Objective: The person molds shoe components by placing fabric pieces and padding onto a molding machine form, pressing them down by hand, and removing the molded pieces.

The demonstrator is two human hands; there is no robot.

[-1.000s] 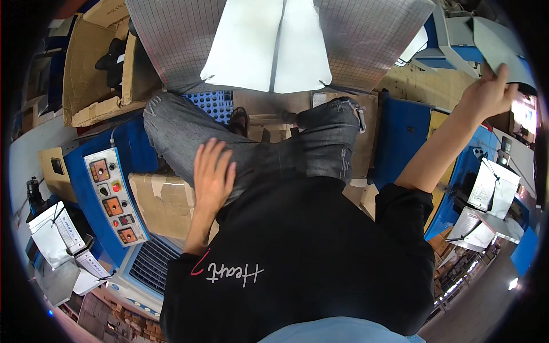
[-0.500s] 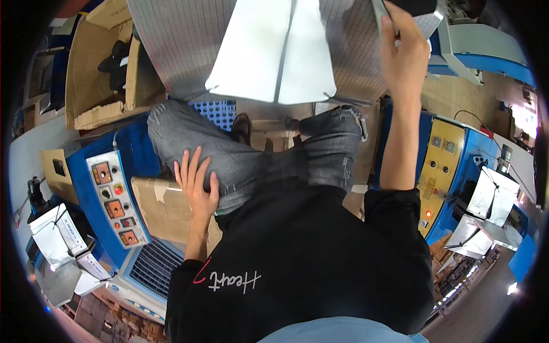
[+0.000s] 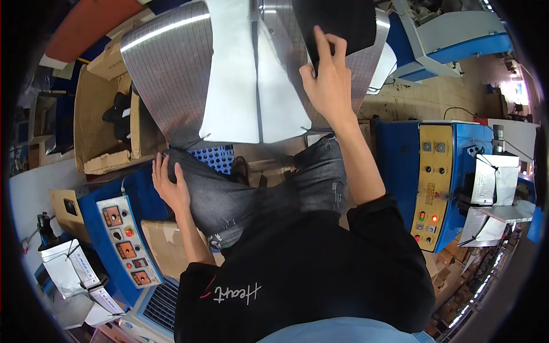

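Black flat piece (image 3: 349, 20): over the gridded board (image 3: 171, 80), near its right edge, just beyond my right hand (image 3: 330, 86), the nearer; fingers touching, whether clamped I cannot tell. Long axis: cut off. Left hand (image 3: 172, 187): fingers apart, on jeans (image 3: 220, 197).

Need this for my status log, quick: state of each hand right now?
Left hand: open, holding nothing.
Right hand: touching a black sheet; whether gripping cannot be told.

At 1 o'clock, my right hand (image 3: 330, 80) hides part of the black piece (image 3: 355, 27), cut off by the top edge.
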